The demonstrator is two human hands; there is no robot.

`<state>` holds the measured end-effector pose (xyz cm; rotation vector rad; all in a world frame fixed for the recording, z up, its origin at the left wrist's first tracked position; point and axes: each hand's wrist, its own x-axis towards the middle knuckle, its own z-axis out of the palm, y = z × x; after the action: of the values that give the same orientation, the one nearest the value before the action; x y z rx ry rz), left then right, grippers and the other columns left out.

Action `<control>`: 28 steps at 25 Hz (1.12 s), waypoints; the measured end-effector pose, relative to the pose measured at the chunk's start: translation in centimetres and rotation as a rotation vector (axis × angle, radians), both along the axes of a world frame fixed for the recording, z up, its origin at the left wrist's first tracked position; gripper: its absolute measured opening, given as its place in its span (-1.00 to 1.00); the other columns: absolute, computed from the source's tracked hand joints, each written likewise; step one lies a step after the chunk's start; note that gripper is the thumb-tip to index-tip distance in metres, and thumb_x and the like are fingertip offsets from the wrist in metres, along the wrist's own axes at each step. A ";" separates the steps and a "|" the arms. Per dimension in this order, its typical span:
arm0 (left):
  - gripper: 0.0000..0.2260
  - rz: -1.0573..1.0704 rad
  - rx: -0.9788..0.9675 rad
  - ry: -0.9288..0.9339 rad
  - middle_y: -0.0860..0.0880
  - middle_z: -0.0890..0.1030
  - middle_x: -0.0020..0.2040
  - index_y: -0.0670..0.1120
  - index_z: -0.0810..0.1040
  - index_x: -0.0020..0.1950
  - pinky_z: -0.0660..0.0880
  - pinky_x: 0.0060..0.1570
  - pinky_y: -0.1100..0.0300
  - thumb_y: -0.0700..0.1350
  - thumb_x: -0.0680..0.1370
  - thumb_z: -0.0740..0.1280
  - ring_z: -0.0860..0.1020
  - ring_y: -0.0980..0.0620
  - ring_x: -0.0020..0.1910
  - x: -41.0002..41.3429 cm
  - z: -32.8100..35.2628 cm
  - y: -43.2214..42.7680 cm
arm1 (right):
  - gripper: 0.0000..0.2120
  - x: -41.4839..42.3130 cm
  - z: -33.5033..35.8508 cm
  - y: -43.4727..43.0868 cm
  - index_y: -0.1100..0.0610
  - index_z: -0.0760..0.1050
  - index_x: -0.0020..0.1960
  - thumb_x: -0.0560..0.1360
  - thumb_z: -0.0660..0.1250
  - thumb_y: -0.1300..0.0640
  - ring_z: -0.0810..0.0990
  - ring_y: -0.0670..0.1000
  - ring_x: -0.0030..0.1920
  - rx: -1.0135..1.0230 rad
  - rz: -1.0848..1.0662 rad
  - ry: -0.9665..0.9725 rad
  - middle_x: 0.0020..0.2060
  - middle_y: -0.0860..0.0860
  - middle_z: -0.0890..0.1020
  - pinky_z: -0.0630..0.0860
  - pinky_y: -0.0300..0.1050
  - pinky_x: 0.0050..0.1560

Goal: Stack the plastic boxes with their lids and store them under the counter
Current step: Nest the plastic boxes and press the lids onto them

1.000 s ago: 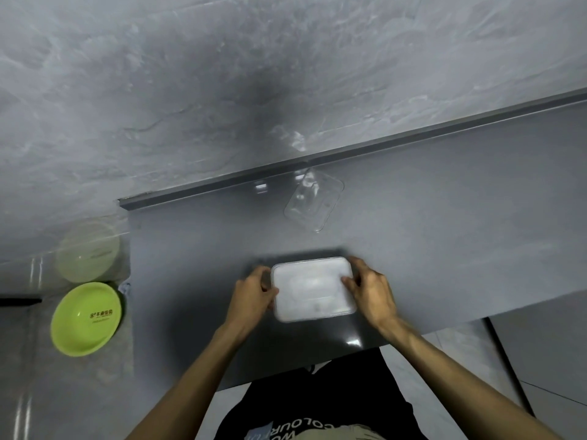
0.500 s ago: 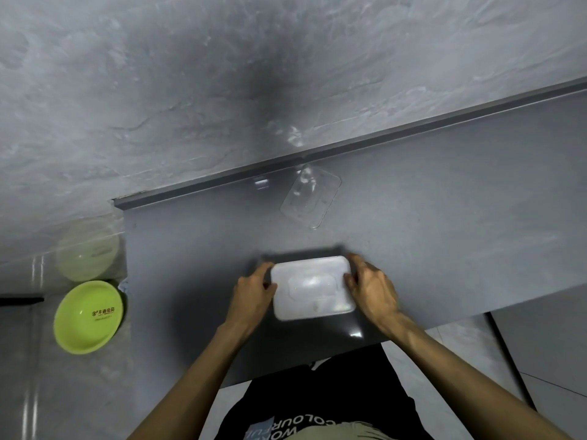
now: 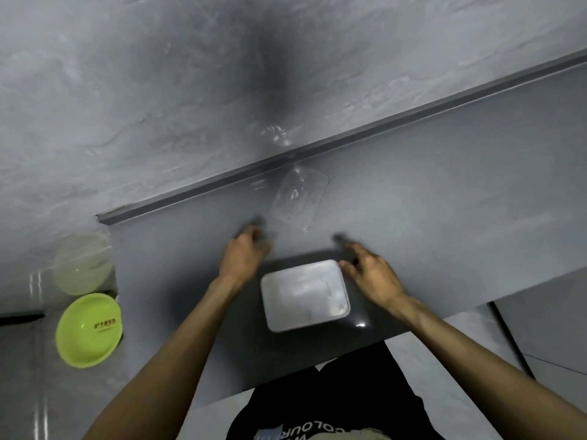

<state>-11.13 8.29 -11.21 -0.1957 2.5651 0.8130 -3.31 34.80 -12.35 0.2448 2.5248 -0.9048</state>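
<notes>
A white plastic box with its lid on (image 3: pixel 305 295) rests on the dark grey counter (image 3: pixel 444 223), near its front edge. A clear plastic lid (image 3: pixel 300 200) lies flat farther back, close to the wall ledge. My left hand (image 3: pixel 244 257) hovers beyond the box's far left corner, fingers apart and holding nothing. My right hand (image 3: pixel 370 271) is at the box's far right corner, fingers spread, empty. Both hands are slightly blurred.
A lime green bowl (image 3: pixel 89 329) sits on the floor at the left, with a pale translucent round container (image 3: pixel 83 264) just behind it. A grey stone wall rises behind the counter. Tiled floor shows at the lower right.
Both hands have let go of the white box and moved forward past its far corners. The box stays on the counter.
</notes>
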 end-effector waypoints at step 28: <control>-0.82 0.499 0.631 -0.329 -0.05 0.58 -0.43 -0.13 0.46 -0.20 0.52 -0.57 0.28 -0.28 0.59 0.26 0.53 0.15 -0.64 -5.3 2.6 5.4 | -0.69 -3.9 1.9 0.8 0.17 0.57 0.20 0.48 0.42 0.10 0.60 -0.08 -0.02 -0.401 -0.505 0.000 -0.03 0.00 0.66 0.45 -0.28 0.07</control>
<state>-16.41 13.70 -8.58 -0.7117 1.8582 1.5727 -7.21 35.62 -10.47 0.7682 2.2458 -1.5701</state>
